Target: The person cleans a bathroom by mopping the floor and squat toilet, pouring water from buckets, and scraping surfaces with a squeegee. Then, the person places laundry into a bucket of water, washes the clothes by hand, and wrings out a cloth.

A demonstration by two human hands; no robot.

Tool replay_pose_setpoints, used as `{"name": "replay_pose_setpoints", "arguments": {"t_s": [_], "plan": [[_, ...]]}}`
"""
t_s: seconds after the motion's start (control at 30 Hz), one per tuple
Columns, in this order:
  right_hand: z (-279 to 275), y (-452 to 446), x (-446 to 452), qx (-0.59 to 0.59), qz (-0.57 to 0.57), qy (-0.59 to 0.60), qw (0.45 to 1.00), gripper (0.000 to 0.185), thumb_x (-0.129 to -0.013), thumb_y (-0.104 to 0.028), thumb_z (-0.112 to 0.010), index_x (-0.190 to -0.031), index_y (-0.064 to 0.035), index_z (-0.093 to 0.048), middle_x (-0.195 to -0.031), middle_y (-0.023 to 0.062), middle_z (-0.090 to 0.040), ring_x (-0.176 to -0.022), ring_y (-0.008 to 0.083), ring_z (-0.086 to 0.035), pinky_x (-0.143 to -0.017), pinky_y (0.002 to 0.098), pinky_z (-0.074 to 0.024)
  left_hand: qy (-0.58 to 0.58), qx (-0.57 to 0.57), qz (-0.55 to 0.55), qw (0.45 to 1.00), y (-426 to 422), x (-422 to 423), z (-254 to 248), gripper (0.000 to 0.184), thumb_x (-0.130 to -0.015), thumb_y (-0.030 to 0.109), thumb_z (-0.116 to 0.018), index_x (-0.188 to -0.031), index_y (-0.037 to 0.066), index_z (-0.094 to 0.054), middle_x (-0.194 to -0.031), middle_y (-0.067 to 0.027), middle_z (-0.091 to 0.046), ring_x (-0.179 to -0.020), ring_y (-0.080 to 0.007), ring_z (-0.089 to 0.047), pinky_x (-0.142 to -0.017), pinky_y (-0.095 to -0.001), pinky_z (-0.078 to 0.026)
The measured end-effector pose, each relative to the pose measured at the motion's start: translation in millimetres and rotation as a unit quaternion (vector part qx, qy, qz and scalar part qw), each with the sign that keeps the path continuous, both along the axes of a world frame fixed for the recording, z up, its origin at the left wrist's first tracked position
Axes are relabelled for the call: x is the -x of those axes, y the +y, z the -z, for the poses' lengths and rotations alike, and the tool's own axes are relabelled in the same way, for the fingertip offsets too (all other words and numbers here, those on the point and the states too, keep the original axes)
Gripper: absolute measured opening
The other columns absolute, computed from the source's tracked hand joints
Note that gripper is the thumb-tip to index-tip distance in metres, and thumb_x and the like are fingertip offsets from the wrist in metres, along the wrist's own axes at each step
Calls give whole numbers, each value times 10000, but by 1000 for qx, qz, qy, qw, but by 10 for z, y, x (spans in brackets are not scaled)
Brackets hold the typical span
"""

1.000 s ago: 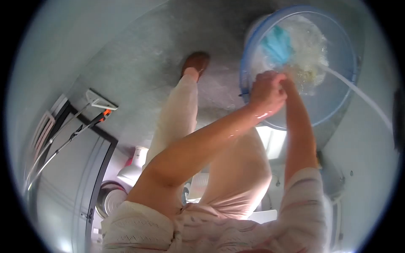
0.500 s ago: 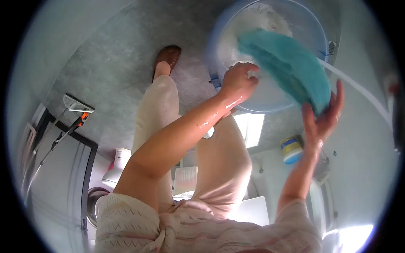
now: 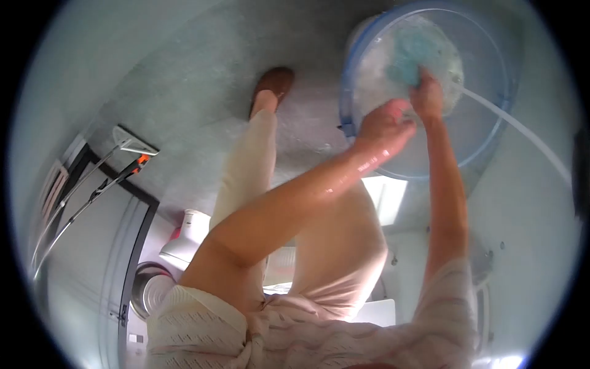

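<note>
A blue-rimmed clear tub (image 3: 347, 92) at the upper right holds foamy water with a teal cloth (image 3: 415, 54) in it, blurred under the splashing. My right hand (image 3: 427, 95) reaches into the tub, its fingers closed at the lower edge of the cloth. Beside it, my left hand (image 3: 386, 128) hovers over the near side of the tub, with thumb and fingers curved apart and nothing visible between them. A white hose (image 3: 522, 129) runs over the right side of the tub into the water.
My brown shoe (image 3: 275, 83) stands on the grey floor left of the tub. A floor squeegee (image 3: 134, 141) and a pole with an orange part (image 3: 142, 161) lean by a grey door (image 3: 92, 246) at the left. A metal basin (image 3: 147, 289) sits at the lower left.
My right hand has brought the teal cloth from above the tub's right side down into the water. My left hand stays near the tub's near side. The view has shifted.
</note>
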State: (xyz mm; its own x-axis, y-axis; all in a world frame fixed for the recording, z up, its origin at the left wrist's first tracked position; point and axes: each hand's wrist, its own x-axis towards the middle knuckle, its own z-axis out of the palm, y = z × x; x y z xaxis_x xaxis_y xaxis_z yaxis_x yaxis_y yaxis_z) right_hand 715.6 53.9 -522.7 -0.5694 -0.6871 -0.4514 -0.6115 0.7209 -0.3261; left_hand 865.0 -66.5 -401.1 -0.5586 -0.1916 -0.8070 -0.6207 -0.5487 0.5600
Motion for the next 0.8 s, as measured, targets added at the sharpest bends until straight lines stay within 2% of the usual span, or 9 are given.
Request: {"name": "replay_pose_setpoints", "arguments": {"t_s": [0.1, 0.17, 0.27, 0.3, 0.4, 0.47, 0.57, 0.7, 0.8], "plan": [[-1703, -352, -206, 113, 26, -48, 992, 574, -543, 45, -525, -1107, -65, -533, -887, 161, -551, -791, 347, -522, -723, 355, -452, -45, -174, -152, 972, -119, 152, -48, 750, -739, 362, -596, -1329, 107, -209, -1237, -127, -417, -1037, -243, -470, -755, -381, -432], [-2349, -419, -316, 165, -25, -80, 983, 605, -492, 87, -516, -1079, -55, -553, -865, 154, -548, -761, 329, -529, -695, 369, -448, -52, -267, -213, 938, -186, 249, -22, 877, -754, 386, -569, -1365, 130, 6, -1245, -142, -365, -1060, -280, -445, -760, -396, -430], [-2585, -513, -551, 237, -75, -120, 961, 558, -477, 24, -568, -1031, -35, -582, -800, 140, -542, -689, 275, -510, -646, 336, -436, 68, -345, -287, 891, -105, 325, 185, 699, -782, 357, -542, -1321, 73, -200, -1167, -136, -433, -1029, -252, -473, -760, -368, -441], [-2459, -537, -591, 236, -72, -127, 961, 538, -502, 23, -567, -1036, -38, -574, -819, 148, -548, -712, 284, -522, -664, 342, -440, 147, -295, -210, 920, -28, 184, 379, 471, -791, 256, -542, -1176, 21, -406, -1070, -128, -495, -976, -221, -502, -780, -344, -443], [-1406, -319, -510, 260, 74, -50, 961, 456, -601, 15, -556, -1053, -44, -539, -898, 171, -561, -817, 325, -547, -733, 360, -450, 103, -378, -337, 856, -129, 236, 245, 255, -826, 113, -480, -1058, 10, -501, -1039, -113, -530, -924, -199, -539, -761, -284, -461], [-760, 90, -186, 165, 153, -80, 971, 408, -655, 14, -540, -1058, -42, -513, -949, 169, -555, -895, 354, -530, -781, 373, -448, 37, -179, -258, 949, -169, 333, 183, 410, -798, 164, -528, -1173, 21, -448, -1056, -136, -523, -919, -200, -536, -757, -284, -444], [-550, 153, 5, 34, 263, 34, 963, 380, -693, -17, -548, -1071, -47, -512, -979, 151, -554, -904, 350, -526, -815, 377, -431, 49, -5, -129, 990, -192, 287, 229, 541, -775, 209, -564, -1254, 34, -384, -1090, -148, -515, -907, -191, -533, -756, -276, -428], [244, 131, -484, -38, 127, 184, 974, 331, -728, -132, -585, -1037, -30, -527, -948, 146, -563, -892, 323, -536, -845, 405, -395, -12, 62, -14, 998, -112, 116, 208, 617, -757, 258, -581, -1284, 38, -347, -1138, -162, -506, -915, -195, -542, -819, -254, -398], [878, 336, -421, -176, 41, 50, 982, 321, -695, -89, -575, -1008, -24, -539, -935, 157, -565, -880, 330, -532, -829, 402, -402, 22, 98, 58, 993, -57, -20, 112, 596, -750, 262, -585, -1261, 34, -380, -1193, -171, -482, -1073, -198, -477, -917, -285, -344]]}}
